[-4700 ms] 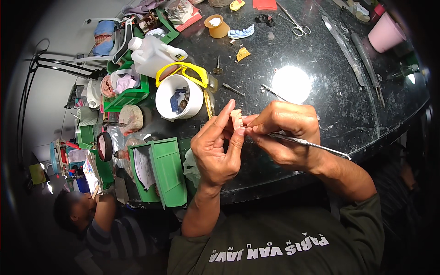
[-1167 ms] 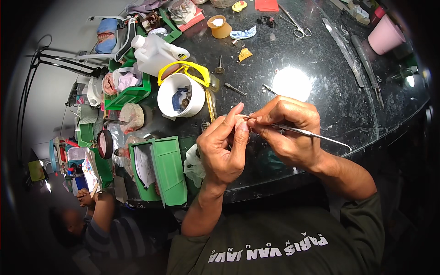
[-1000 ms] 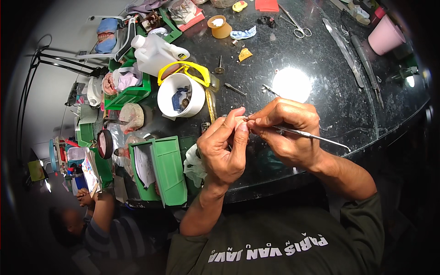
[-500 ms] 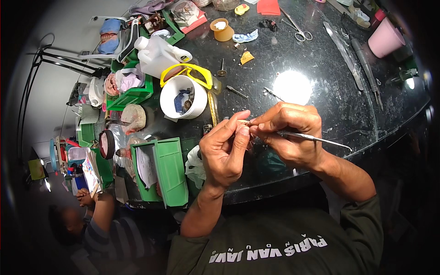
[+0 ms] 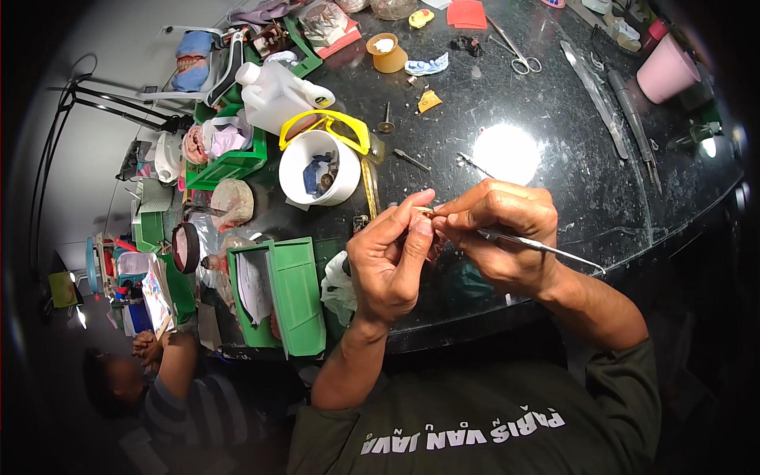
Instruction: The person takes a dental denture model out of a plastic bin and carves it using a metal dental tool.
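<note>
My left hand [image 5: 388,257] is closed, thumb and fingers pinching a small dental piece [image 5: 425,210]. Its top looks pale; most of it is covered by my fingers. In my right hand [image 5: 503,229] is a slim metal dental hand instrument [image 5: 541,245], gripped like a pen. Its thin, bent back end sticks out past the wrist to the right. The working tip meets the dental piece between both hands, though my fingertips partly hide the contact. Both hands are close together over the black table's front part.
Left of my hands stand a white tub [image 5: 318,168] with yellow safety glasses [image 5: 328,127] on its rim, and a green bin [image 5: 297,297]. Farther back lie scissors [image 5: 518,59], a blue-white dental mould [image 5: 427,64] and a pink cup [image 5: 667,69]. Another person [image 5: 178,388] sits at the lower left.
Both hands stay in nearly the same place with the same grips. The instrument's back end has dipped slightly. The whole view has shifted a little.
</note>
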### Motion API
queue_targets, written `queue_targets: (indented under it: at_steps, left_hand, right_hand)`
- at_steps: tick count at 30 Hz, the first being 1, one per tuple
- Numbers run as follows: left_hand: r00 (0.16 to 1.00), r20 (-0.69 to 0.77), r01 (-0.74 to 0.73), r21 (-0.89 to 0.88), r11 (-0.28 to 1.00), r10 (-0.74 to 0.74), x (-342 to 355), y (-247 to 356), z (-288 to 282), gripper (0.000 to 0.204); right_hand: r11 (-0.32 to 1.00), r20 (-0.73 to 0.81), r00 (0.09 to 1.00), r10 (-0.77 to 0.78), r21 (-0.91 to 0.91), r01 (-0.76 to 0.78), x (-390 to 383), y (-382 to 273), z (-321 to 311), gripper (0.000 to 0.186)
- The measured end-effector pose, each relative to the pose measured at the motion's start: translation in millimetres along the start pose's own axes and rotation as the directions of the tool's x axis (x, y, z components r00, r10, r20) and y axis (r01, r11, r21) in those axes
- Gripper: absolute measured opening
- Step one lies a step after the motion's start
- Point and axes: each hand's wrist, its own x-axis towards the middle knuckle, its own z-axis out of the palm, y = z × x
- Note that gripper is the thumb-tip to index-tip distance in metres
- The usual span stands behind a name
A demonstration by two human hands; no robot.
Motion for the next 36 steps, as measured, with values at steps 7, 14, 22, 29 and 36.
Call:
queue_targets:
  at_steps: [7,14,22,29,36]
  left_hand:
    - [0.997,0.049,0.074,-0.22,0.973,-0.064,4.2,2.5,0.0,0.035]
    - [1.0,-0.024,0.005,-0.368,0.93,-0.015,6.3,0.3,-6.5,0.042]
    - [0.993,-0.101,-0.085,-0.222,0.971,0.064,2.2,1.3,-5.5,0.041]
    - [0.953,-0.044,-0.278,0.255,0.926,0.299,3.0,0.0,-4.0,0.046]
    - [0.969,-0.041,-0.236,0.15,0.96,0.245,4.4,-5.7,-3.5,0.055]
  right_hand:
    - [0.892,0.054,0.96,0.276,0.358,-0.277,5.2,-5.8,-7.0,0.012]
    - [0.884,-0.213,0.869,0.447,0.253,-0.393,6.7,1.0,-8.4,0.013]
    - [0.726,0.015,0.801,0.598,0.414,-0.549,4.9,-5.2,-4.4,0.014]
    - [0.805,-0.027,0.842,0.538,0.313,-0.504,2.0,1.7,-3.8,0.013]
    - [0.814,-0.072,0.85,0.521,0.342,-0.47,1.3,1.9,-0.9,0.01]
